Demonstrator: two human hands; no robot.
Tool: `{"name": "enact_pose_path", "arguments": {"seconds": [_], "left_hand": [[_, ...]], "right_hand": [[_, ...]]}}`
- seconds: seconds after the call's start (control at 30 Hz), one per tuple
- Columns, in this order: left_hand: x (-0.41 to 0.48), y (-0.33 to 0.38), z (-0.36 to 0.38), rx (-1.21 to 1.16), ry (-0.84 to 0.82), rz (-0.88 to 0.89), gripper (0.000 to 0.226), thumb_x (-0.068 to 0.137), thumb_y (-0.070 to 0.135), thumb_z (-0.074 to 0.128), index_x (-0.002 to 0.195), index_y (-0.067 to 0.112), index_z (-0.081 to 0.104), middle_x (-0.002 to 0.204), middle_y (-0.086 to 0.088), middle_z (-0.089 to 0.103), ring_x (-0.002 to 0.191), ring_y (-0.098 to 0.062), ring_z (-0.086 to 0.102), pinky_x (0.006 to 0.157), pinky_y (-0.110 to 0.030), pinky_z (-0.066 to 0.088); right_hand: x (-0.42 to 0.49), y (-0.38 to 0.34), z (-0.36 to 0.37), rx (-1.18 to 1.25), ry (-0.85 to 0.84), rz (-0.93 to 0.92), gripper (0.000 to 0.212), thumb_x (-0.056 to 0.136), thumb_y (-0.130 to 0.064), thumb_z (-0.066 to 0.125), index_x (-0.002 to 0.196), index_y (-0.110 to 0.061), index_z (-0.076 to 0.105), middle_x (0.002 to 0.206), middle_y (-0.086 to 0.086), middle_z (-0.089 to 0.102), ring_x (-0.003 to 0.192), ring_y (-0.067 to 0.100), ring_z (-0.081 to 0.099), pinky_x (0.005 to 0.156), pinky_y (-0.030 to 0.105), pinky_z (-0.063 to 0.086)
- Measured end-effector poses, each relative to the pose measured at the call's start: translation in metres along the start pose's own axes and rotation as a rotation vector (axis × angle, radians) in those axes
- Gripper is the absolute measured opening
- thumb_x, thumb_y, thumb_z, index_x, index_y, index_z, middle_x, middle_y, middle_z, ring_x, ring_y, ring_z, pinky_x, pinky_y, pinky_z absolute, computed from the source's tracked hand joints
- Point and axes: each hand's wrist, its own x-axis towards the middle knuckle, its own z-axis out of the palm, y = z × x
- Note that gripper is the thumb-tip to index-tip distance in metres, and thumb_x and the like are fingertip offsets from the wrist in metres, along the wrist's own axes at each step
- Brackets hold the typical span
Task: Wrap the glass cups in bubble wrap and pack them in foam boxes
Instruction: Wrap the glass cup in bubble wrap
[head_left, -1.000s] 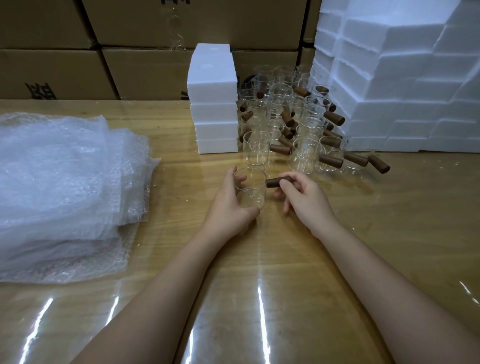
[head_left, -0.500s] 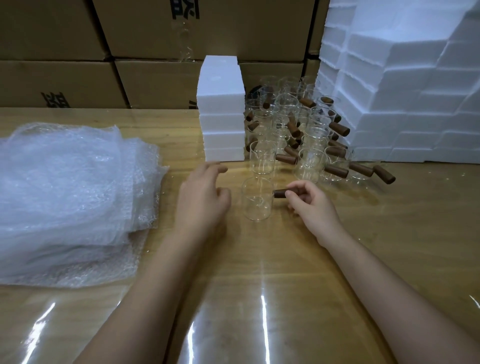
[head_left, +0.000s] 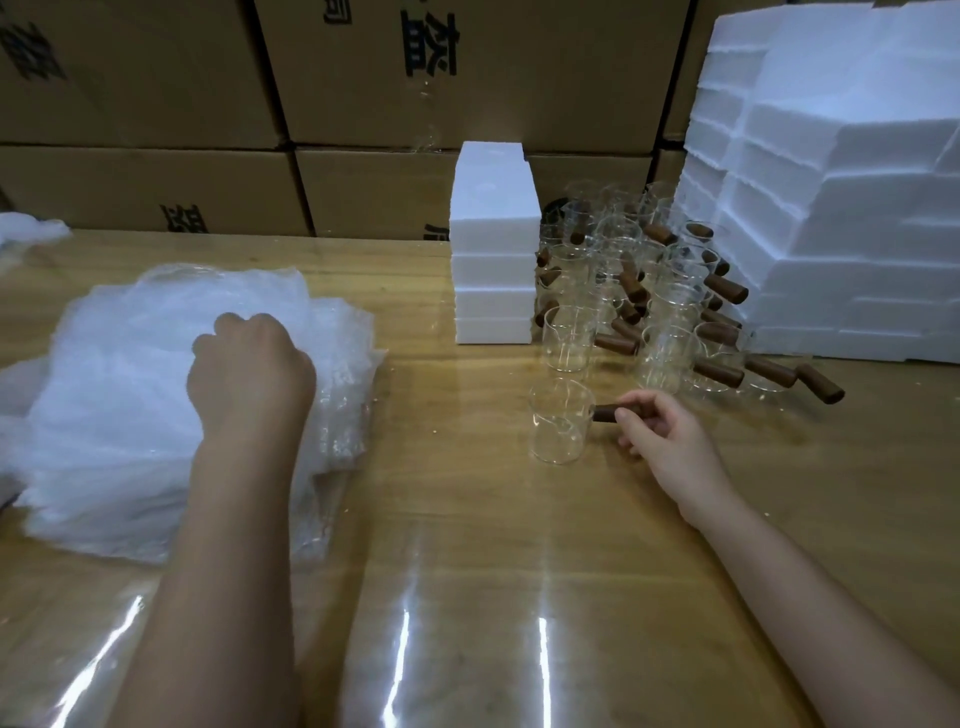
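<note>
left hand (head_left: 252, 374) fingers hidden; foam boxes (head_left: 841, 208) cut by right edge

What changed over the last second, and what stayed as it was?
The left hand let go of the glass cup and moved left onto the bubble wrap pile, fingers curled into it. The right hand still pinches the wooden handle; the cup stays upright on the table.

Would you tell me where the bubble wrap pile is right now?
In the head view, the bubble wrap pile lies at left on the table, under the left hand, left of the small foam stack.
</note>
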Motion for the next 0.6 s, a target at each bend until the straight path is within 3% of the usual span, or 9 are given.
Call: {"name": "enact_pose_path", "arguments": {"seconds": [0.1, 0.27, 0.37, 0.43, 0.5, 0.57, 0.6], "left_hand": [[0.005, -0.005, 0.003, -0.002, 0.026, 0.044, 0.020, 0.091, 0.003, 0.048, 0.099, -0.007, 0.064, 0.103, -0.027, 0.054, 0.095, -0.044, 0.050, 0.066, -0.039, 0.035], [0.007, -0.004, -0.010, -0.077, 0.227, 0.104, 0.024, 0.097, 0.017, 0.052, 0.096, 0.001, 0.069, 0.093, -0.024, 0.060, 0.086, -0.042, 0.052, 0.062, -0.037, 0.030], [0.002, 0.004, -0.023, -0.268, 0.325, 0.242, 0.019, 0.096, 0.018, 0.051, 0.096, 0.009, 0.068, 0.091, -0.011, 0.065, 0.084, -0.031, 0.056, 0.065, -0.034, 0.036], [-0.006, 0.014, -0.033, -0.547, 0.215, 0.368, 0.011, 0.094, 0.024, 0.056, 0.094, 0.021, 0.067, 0.090, 0.011, 0.067, 0.084, -0.004, 0.060, 0.071, -0.019, 0.041], [-0.017, 0.027, -0.044, -0.862, -0.064, 0.475, 0.006, 0.090, 0.025, 0.063, 0.087, 0.028, 0.065, 0.082, 0.023, 0.067, 0.079, 0.012, 0.060, 0.067, -0.003, 0.041], [-0.027, 0.036, -0.050, -1.082, -0.377, 0.558, 0.002, 0.085, 0.024, 0.064, 0.086, 0.025, 0.066, 0.083, 0.018, 0.070, 0.079, 0.006, 0.064, 0.070, -0.008, 0.048], [-0.031, 0.039, -0.050, -1.118, -0.511, 0.586, 0.007, 0.083, 0.024, 0.062, 0.087, 0.019, 0.065, 0.088, 0.010, 0.072, 0.082, -0.002, 0.066, 0.073, -0.016, 0.052]], "right_hand": [[0.000, 0.000, 0.000, 0.007, -0.001, 0.008, 0.013, 0.092, -0.019, 0.059, 0.092, -0.032, 0.060, 0.077, -0.001, 0.064, 0.068, 0.008, 0.059, 0.069, 0.029, 0.049], [-0.001, -0.002, 0.001, 0.031, 0.002, 0.007, 0.014, 0.092, -0.018, 0.059, 0.090, -0.032, 0.060, 0.074, 0.001, 0.062, 0.071, 0.015, 0.058, 0.072, 0.034, 0.049], [0.000, -0.002, 0.002, 0.024, 0.017, 0.012, 0.014, 0.092, -0.018, 0.059, 0.090, -0.032, 0.060, 0.084, 0.008, 0.065, 0.077, 0.022, 0.059, 0.077, 0.040, 0.050], [0.002, -0.001, 0.002, 0.008, 0.045, 0.002, 0.013, 0.092, -0.021, 0.059, 0.095, -0.033, 0.059, 0.099, 0.005, 0.066, 0.086, 0.015, 0.061, 0.078, 0.031, 0.050], [0.001, 0.000, 0.003, 0.015, 0.086, -0.043, 0.018, 0.092, -0.021, 0.058, 0.108, -0.030, 0.058, 0.113, 0.000, 0.060, 0.095, 0.001, 0.056, 0.076, 0.012, 0.046], [0.000, -0.003, 0.001, 0.006, 0.156, -0.117, 0.027, 0.092, -0.019, 0.057, 0.118, -0.027, 0.056, 0.122, -0.003, 0.054, 0.105, 0.003, 0.053, 0.081, 0.010, 0.045], [0.000, -0.006, -0.001, -0.012, 0.180, -0.171, 0.030, 0.092, -0.017, 0.057, 0.121, -0.026, 0.055, 0.124, -0.006, 0.052, 0.112, 0.005, 0.051, 0.088, 0.016, 0.046]]}}
